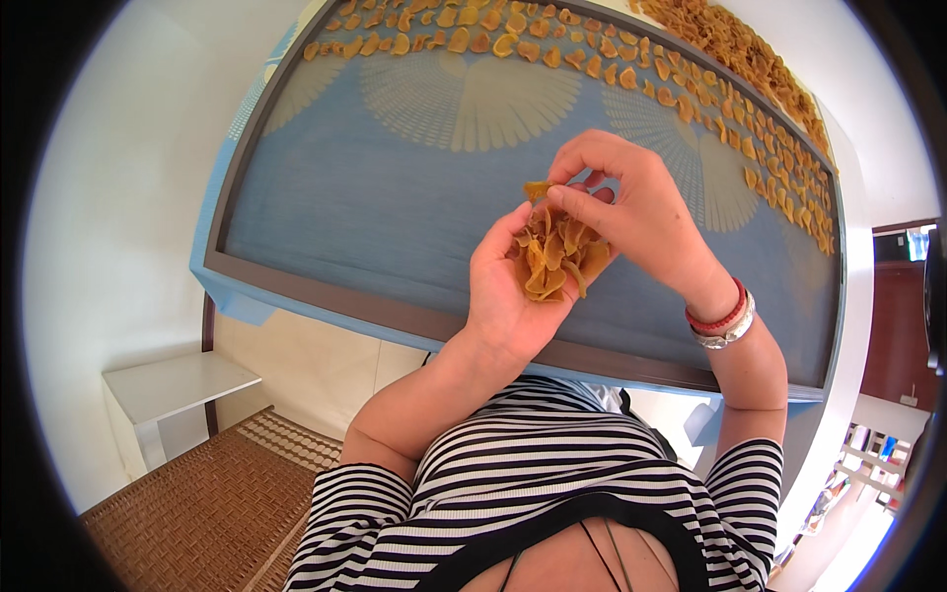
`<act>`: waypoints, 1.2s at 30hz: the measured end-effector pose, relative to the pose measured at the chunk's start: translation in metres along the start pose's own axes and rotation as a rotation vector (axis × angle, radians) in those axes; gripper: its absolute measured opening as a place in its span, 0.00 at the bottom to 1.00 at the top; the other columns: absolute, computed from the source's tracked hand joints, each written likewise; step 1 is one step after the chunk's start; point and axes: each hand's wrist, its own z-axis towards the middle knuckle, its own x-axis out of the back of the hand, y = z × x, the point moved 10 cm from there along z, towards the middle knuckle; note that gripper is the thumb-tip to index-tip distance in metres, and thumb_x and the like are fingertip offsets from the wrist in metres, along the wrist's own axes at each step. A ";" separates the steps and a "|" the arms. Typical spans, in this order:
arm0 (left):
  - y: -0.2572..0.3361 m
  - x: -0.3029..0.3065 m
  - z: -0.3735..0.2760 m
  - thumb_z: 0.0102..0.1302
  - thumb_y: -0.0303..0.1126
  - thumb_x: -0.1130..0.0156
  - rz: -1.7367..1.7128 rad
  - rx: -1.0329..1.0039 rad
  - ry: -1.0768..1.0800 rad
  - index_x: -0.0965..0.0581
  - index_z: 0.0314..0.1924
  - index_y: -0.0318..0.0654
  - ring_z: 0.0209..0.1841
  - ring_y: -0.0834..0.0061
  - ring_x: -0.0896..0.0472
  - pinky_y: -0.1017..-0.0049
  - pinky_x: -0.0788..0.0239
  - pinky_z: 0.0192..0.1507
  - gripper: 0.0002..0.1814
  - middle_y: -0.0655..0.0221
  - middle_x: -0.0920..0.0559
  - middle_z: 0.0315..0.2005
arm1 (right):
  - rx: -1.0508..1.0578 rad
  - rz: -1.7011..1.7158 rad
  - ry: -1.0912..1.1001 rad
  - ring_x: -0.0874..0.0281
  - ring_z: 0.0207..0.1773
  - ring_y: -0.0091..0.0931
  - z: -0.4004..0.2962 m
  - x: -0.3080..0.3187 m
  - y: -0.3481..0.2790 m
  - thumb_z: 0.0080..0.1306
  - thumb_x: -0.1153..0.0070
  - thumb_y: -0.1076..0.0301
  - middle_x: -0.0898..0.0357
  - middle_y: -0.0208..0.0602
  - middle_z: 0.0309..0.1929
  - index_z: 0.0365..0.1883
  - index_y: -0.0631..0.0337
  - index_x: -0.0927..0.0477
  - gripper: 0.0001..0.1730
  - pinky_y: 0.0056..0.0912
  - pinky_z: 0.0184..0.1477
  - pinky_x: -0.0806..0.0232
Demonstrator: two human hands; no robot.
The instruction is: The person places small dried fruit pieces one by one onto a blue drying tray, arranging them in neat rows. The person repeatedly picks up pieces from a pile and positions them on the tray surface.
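Observation:
My left hand (510, 288) is cupped, palm up, around a pile of curled orange-brown dried slices (551, 255). Just above it, my right hand (618, 185) pinches one slice (536, 190) between thumb and fingertips. Both hands are over a large framed mesh screen (348, 192) that lies on a blue cloth with pale fan patterns. Rows of similar slices (481, 42) lie spread along the screen's far side and down its right end. A red beaded bracelet and a silver-coloured bangle circle my right wrist.
A heap of the same slices (740, 52) lies beyond the screen's far edge. The screen's dark frame (325, 296) runs close in front of my body. At the lower left are a small white shelf (177, 381) and a woven brown seat or mat (207, 496). A white wall rises at the left.

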 end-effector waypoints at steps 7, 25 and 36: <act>0.001 -0.004 0.001 0.77 0.40 0.61 -0.027 -0.012 -0.085 0.30 0.63 0.32 0.67 0.58 0.29 0.51 0.41 0.73 0.24 0.57 0.25 0.62 | -0.171 0.237 0.039 0.18 0.39 0.22 -0.006 0.008 0.010 0.65 0.37 0.71 0.16 0.32 0.35 0.36 0.66 0.17 0.06 0.26 0.39 0.25; 0.003 -0.019 -0.003 0.76 0.35 0.58 -0.124 0.016 -0.094 0.32 0.67 0.29 0.74 0.51 0.39 0.51 0.51 0.77 0.25 0.49 0.34 0.70 | -0.206 0.216 0.297 0.21 0.35 0.15 -0.058 0.095 0.054 0.66 0.37 0.74 0.16 0.27 0.32 0.41 0.64 0.14 0.06 0.18 0.39 0.28; 0.001 -0.011 0.008 0.75 0.36 0.57 -0.088 -0.001 -0.058 0.28 0.63 0.28 0.72 0.51 0.35 0.51 0.48 0.76 0.24 0.48 0.30 0.67 | -0.296 -0.158 0.603 0.19 0.36 0.17 -0.098 0.210 0.145 0.65 0.38 0.74 0.14 0.30 0.32 0.40 0.65 0.13 0.07 0.22 0.40 0.27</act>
